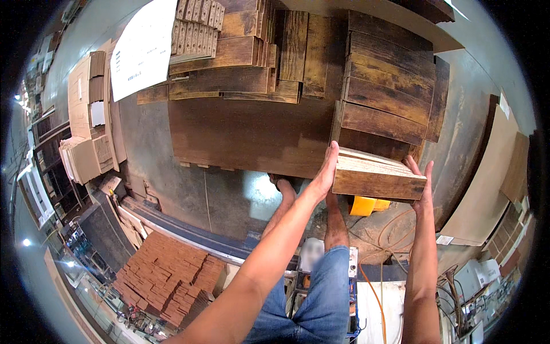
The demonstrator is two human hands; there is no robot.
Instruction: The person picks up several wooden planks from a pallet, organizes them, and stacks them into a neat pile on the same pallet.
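A stack of wood-grain boards (379, 186), dark brown on the face with pale edges on top, is held between my two hands. My left hand (325, 175) presses against its left end with the fingers pointing away from me. At the right end my right hand (423, 184) grips it, thumb and fingers partly around the corner. Just beyond lie rows of similar dark panels (389, 74) on a large dark brown board (246, 132). More panels (229, 79) are piled at the far left of that board, with several pale drilled strips (195, 28) on top.
A white printed sheet (143, 51) lies by the strips. Below my hands are a yellow object (366, 205) and an orange hose (379, 304). A reddish-brown pile of pieces (166, 275) stands lower left, cardboard-coloured stacks (86, 114) at left, and a large sheet (487, 183) at right.
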